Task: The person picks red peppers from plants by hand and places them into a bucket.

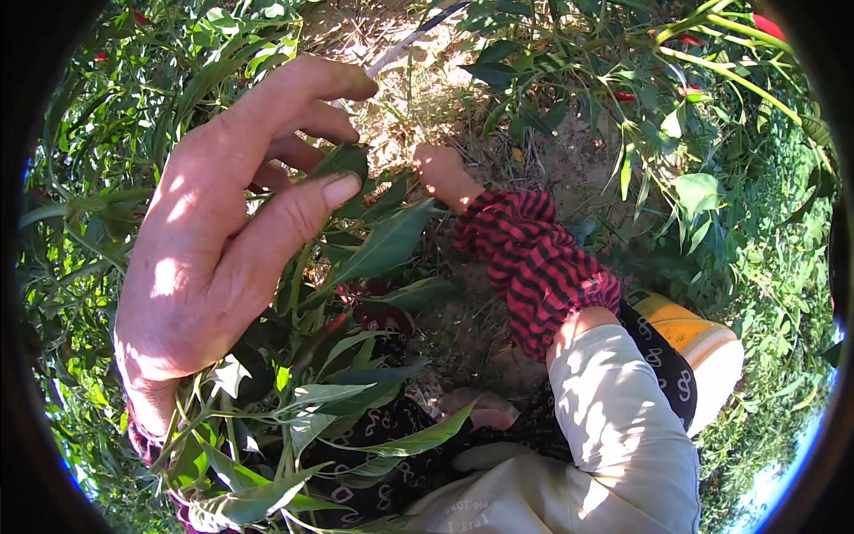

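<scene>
At the left hand (189, 214), we are seeing the thumb (311, 203) and forefinger (325, 78) standing apart, with the other fingers bending inward. A dark leaf (344, 161) is showing between thumb and fingertips; we are unable to tell whether they are gripping it. A red sliver is also showing behind the thumb, too small to identify. The right hand (445, 174) is hovering low, near the soil (578, 160), its fingers bunching together; whatever they may be holding is facing away from us. The plant (382, 245) is standing between us and the right hand, its leaves spreading below the left palm. Outward, a striped sleeve (538, 262) is covering the right forearm, and a yellow bucket (669, 322) is standing just beside the right arm. Red peppers (769, 27) are hanging among foliage at upper right.
</scene>
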### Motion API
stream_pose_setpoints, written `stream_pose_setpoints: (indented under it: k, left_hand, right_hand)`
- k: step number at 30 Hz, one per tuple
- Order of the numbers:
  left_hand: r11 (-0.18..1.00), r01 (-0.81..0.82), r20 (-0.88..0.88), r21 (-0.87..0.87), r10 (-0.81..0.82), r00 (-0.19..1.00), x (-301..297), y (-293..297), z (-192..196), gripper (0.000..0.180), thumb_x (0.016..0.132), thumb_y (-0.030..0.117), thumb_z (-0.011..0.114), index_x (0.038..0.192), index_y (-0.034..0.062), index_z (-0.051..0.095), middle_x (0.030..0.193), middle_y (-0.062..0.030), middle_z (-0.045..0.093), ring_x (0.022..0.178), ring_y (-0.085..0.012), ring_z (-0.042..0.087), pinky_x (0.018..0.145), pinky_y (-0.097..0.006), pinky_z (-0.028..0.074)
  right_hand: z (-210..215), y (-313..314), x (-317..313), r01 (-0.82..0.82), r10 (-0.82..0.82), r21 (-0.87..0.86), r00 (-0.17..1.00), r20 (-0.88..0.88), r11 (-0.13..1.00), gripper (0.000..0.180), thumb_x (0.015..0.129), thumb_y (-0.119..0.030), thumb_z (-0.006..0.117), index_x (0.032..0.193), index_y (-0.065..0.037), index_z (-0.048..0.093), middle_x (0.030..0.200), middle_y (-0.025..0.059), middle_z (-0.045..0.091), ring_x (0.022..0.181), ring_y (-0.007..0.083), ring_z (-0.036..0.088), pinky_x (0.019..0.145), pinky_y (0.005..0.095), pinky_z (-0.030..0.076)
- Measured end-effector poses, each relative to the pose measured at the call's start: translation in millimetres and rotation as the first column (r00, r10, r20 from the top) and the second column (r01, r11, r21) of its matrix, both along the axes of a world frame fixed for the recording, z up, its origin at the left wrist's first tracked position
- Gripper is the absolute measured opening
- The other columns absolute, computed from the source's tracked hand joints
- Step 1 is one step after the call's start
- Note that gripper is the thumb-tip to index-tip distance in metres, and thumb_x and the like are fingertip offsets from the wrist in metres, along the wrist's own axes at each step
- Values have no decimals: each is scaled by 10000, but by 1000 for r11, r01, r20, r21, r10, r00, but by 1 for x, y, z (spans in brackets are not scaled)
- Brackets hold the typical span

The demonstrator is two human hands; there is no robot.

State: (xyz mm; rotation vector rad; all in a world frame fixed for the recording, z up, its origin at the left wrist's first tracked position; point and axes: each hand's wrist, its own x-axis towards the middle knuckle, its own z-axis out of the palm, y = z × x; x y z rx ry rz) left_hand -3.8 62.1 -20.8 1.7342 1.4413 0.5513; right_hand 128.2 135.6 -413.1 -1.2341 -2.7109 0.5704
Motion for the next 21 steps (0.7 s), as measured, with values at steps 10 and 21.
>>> stream_pose_setpoints:
  k: [10, 21]
  left_hand:
    - [997, 60, -20, -46, -61, 998, 3, 6, -2, 386, 843, 76, 516, 1220, 20, 455, 1005, -84, 559, 904, -141, 512, 778, -261, 406]
    - [977, 201, -170, 75, -186, 968, 7, 13, -25, 352, 860, 127, 529, 1189, 25, 458, 971, -137, 584, 865, -191, 573, 747, -310, 460]
  right_hand:
    - [123, -5, 92, -688, -920, -708, 157, -359, 159, 113, 878, -152, 551, 936, -59, 523, 719, 31, 529, 524, 91, 469, 385, 215, 290]
    - [169, -25, 213, -352, -920, -898, 189, -343, 263, 172, 897, -190, 540, 952, -29, 514, 694, 7, 427, 466, 52, 369, 333, 187, 241]
